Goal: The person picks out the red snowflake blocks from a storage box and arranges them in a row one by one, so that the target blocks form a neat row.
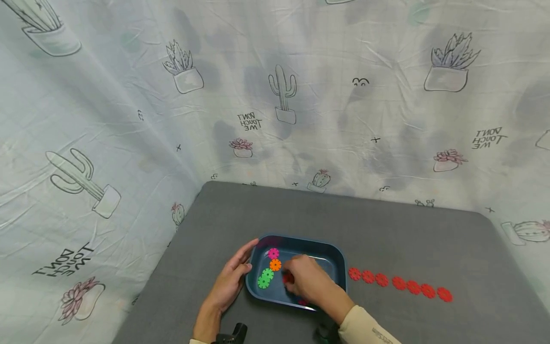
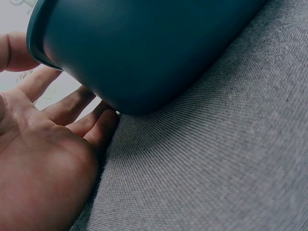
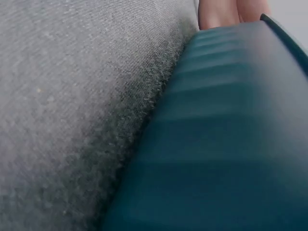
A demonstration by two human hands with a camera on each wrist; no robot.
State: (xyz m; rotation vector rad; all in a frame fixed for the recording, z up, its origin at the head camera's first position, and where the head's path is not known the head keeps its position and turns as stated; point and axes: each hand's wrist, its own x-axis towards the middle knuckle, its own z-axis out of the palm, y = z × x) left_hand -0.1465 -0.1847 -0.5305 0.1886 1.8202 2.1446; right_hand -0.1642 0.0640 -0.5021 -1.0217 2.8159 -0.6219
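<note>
Dark blue tray [image 1: 339, 267], red gears [image 1: 398, 283], cactus-print cloth [image 1: 283, 95], grey table [image 1: 408, 239]

Left hand [image 2: 43, 159] fingers apparently touch the blue tray [image 2: 144, 48] on grey cloth [image 2: 216, 159].

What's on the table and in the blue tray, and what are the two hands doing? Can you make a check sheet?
Surface: grey cloth-covered table, dark blue tray standing on it.
Job's things: in the tray a pink gear, an orange gear and green gears; a red gear shows at the right hand's fingers. A row of red gears lies on the table right of the tray.
Clutter: nothing seen.
Hands: left hand rests against the tray's left side, thumb on the rim; right hand reaches into the tray, its grip hidden.
Cables: nothing seen.
Surroundings: cactus-print sheet hung behind and to the left.
</note>
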